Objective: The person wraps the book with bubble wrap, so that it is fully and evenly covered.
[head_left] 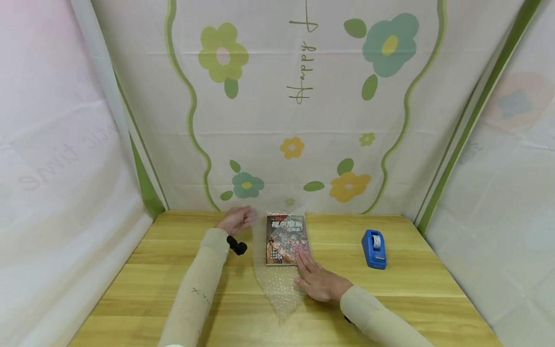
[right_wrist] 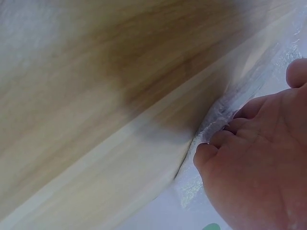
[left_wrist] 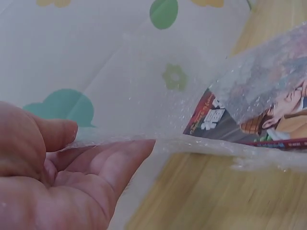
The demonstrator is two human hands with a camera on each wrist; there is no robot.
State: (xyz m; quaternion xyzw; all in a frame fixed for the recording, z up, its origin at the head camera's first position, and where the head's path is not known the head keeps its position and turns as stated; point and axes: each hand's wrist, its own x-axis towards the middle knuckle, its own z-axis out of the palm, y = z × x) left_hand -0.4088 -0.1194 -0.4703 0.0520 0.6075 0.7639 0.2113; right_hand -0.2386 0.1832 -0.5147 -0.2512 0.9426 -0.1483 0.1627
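In the head view, a book with a dark illustrated cover and large pale characters lies flat toward the far edge of the wooden desk. Clear bubble wrap lies over at least part of the cover, shows along the book's left side, and runs out on its near side to a ragged point. The left hand is raised to the left of the book's far end, pinching the edge of the wrap. The right hand is at the book's near right corner, its fingers extended close together and resting on the wrapped cover. A blue tape dispenser with a roll in it stands well apart to the right of the book. Behind the book hangs a pale cloth printed with flowers and wavy green borders.

In the left wrist view, the left thumb is above the wrap and the fingers are below it, and the film stretches from this pinch to the book's corner.

In the right wrist view, the right hand's fingertips touch crinkled wrap at the book's side; the cover itself cannot be made out there.
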